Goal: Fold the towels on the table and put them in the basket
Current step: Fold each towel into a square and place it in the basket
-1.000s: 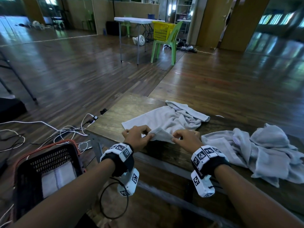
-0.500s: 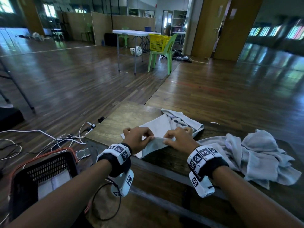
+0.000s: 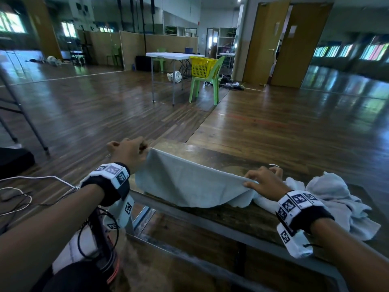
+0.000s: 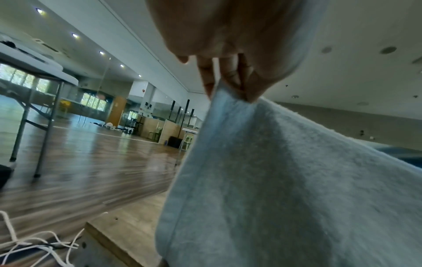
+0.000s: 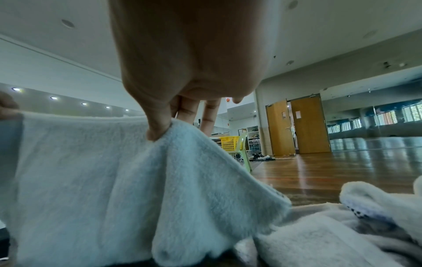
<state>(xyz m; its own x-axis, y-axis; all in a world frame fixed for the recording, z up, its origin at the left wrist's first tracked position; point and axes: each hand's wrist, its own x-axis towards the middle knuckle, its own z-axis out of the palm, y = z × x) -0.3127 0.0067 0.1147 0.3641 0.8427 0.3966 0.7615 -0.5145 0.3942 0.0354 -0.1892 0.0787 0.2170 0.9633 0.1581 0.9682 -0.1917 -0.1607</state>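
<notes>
A pale grey towel [image 3: 189, 184] hangs stretched between my two hands above the wooden table [image 3: 242, 216]. My left hand [image 3: 134, 148] pinches its upper left corner, seen close in the left wrist view, where the towel [image 4: 274, 180] drops below the fingers [image 4: 230, 77]. My right hand [image 3: 259, 182] pinches the upper right corner; thumb and fingers [image 5: 160, 126] nip the towel's [image 5: 102, 171] edge. The towel's lower edge touches the table. The basket's dark rim [image 3: 105, 256] shows partly behind my left wrist, with a folded white towel [image 3: 71, 251] in it.
A heap of crumpled grey towels [image 3: 336, 199] lies on the table right of my right hand, also low in the right wrist view [image 5: 342, 225]. White cables [image 3: 31, 182] trail on the floor at left. A white table [image 3: 172, 56], green chair [image 3: 208, 81] and yellow basket [image 3: 202, 66] stand far back.
Both hands have lifted the towel off the table and moved apart, spreading it out between them. The head view has tilted up, so the basket has dropped mostly out of sight.
</notes>
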